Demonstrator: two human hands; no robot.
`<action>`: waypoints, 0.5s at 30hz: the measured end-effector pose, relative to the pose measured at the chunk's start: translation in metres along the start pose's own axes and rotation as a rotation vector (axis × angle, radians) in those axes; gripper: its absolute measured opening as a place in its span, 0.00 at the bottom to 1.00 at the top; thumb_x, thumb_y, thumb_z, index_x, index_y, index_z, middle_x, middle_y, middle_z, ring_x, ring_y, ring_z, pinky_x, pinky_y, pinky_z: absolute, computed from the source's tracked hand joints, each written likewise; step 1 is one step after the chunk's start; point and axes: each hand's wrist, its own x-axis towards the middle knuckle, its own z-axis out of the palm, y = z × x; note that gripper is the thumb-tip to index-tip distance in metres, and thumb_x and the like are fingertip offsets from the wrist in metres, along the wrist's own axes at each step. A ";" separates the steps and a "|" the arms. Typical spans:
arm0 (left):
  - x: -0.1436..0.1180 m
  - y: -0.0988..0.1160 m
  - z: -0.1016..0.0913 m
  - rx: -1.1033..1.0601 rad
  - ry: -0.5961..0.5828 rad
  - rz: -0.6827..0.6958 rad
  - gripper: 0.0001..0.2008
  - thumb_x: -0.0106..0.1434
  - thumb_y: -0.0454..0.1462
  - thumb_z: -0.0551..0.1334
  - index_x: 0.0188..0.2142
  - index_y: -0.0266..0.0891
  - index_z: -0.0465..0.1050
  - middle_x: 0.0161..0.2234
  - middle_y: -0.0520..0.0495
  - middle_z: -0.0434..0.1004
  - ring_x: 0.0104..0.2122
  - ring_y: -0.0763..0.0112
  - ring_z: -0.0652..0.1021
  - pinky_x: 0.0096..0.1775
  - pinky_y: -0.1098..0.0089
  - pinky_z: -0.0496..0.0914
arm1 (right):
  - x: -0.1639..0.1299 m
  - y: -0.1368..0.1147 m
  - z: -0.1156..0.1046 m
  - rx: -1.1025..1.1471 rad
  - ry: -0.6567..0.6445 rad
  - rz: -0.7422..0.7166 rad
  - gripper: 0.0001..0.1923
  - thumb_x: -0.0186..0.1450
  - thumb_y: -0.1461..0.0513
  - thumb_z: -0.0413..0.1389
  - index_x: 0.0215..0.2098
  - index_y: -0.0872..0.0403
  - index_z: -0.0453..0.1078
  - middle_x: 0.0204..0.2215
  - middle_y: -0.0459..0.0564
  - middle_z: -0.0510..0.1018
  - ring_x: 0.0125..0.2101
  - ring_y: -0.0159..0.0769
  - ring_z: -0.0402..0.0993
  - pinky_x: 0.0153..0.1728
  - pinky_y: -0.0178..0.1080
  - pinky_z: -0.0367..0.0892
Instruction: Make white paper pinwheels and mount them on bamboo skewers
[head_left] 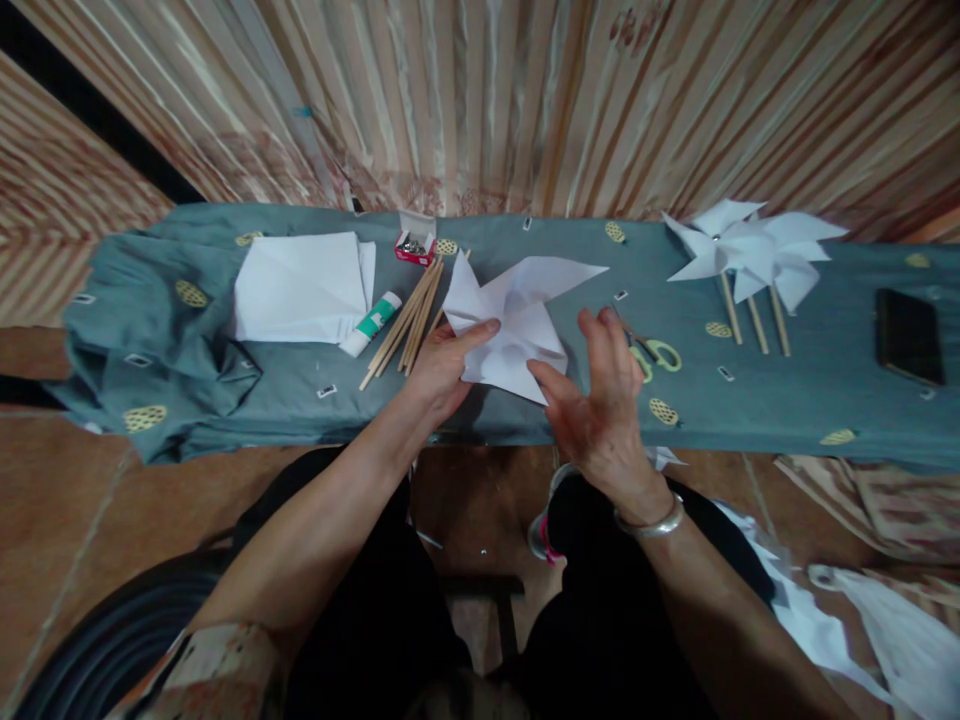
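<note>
Currently, the left hand (442,365) pins the folded white paper pinwheel (517,325) at mid-table with flat fingers; the right hand (600,400) hovers open, touching its lower edge. Released pressure may let the folds spring apart. Nearby: wooden sticks (409,320), green-capped glue stick (371,322), yellow-handled scissors (652,352), finished pinwheels (750,255).

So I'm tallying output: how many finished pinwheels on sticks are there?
3, judging by the three sticks, clustered overlapping at the cloth's far right; another could hide beneath. The paper under both hands has no stick.
</note>
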 end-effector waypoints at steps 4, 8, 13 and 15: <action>-0.003 -0.006 0.003 0.026 0.004 -0.026 0.20 0.41 0.37 0.76 0.33 0.32 0.76 0.28 0.45 0.81 0.33 0.59 0.81 0.42 0.61 0.72 | 0.003 -0.004 -0.002 0.044 0.013 -0.023 0.14 0.69 0.62 0.52 0.51 0.45 0.71 0.68 0.48 0.56 0.70 0.56 0.39 0.63 0.63 0.50; -0.006 -0.010 0.007 0.040 0.040 -0.022 0.19 0.39 0.38 0.76 0.30 0.33 0.76 0.26 0.48 0.80 0.27 0.67 0.78 0.36 0.66 0.71 | 0.006 -0.004 -0.001 0.122 0.135 -0.079 0.13 0.69 0.62 0.52 0.50 0.45 0.71 0.69 0.46 0.53 0.69 0.55 0.44 0.62 0.64 0.53; -0.010 -0.013 0.013 0.039 0.049 -0.007 0.17 0.39 0.36 0.76 0.29 0.33 0.77 0.25 0.50 0.79 0.25 0.72 0.76 0.34 0.70 0.69 | 0.010 -0.001 0.005 0.176 0.180 0.002 0.14 0.69 0.60 0.53 0.52 0.44 0.71 0.69 0.46 0.52 0.69 0.57 0.43 0.61 0.66 0.53; -0.011 -0.013 0.015 0.046 0.043 -0.015 0.17 0.39 0.36 0.76 0.29 0.33 0.77 0.26 0.50 0.79 0.26 0.72 0.76 0.34 0.70 0.69 | 0.012 0.000 0.008 0.175 0.183 0.040 0.15 0.68 0.59 0.53 0.52 0.44 0.71 0.69 0.46 0.52 0.69 0.58 0.43 0.61 0.67 0.51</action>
